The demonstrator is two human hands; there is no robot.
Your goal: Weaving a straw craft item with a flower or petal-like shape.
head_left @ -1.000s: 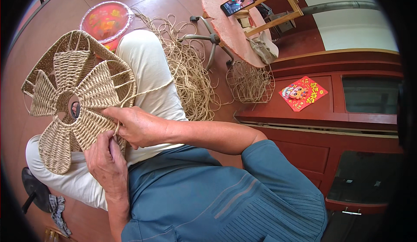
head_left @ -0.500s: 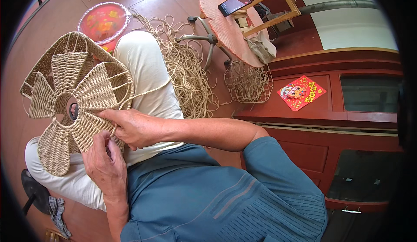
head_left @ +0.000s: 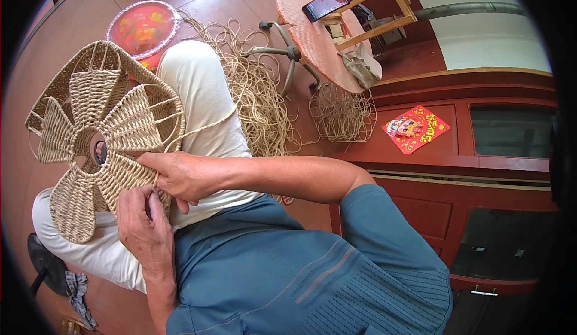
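Note:
A flower-shaped piece of woven tan cord [head_left: 87,106], with a round central hole and a braided rim, rests on my legs in white trousers. My right hand [head_left: 177,179] grips the lower-right petal at its side, index finger laid along the weave. Just below, my left hand [head_left: 144,227] pinches the same petal's lower edge, fingertips bent and partly hidden. A loose cord [head_left: 210,123] runs from the piece across my right thigh.
Tangled cord [head_left: 258,112] lies on the floor beside a red round tub [head_left: 141,28]. A wheeled round stand [head_left: 294,10] bears a phone [head_left: 326,4] and wooden frame [head_left: 377,28]. At right are a red cabinet [head_left: 421,209] and wire basket [head_left: 342,112] of cord.
The woven piece has shifted slightly left. My left hand's fingertips have moved a little lower on the petal, while my right hand keeps nearly the same grip.

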